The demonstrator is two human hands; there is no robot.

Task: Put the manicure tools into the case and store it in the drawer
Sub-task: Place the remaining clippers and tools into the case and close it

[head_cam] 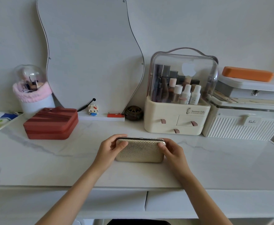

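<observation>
A gold, diamond-textured manicure case [140, 151] lies on the white marble tabletop [52, 163], in the middle near the front. Its lid looks down, with a thin dark seam along the far edge. My left hand [110, 149] grips the case's left end, thumb on the lid and fingers curled over the far edge. My right hand [172, 151] grips the right end the same way. No loose manicure tools show on the table. Two white drawer fronts [116, 201] sit closed under the table's front edge.
A red zipped box [52, 125] lies at the left. Behind it stand a brush holder with a pink band [34, 96] and a wavy mirror [90, 54]. A cream cosmetics organiser with small drawers [178, 114] and stacked white boxes [245, 125] stand at the right.
</observation>
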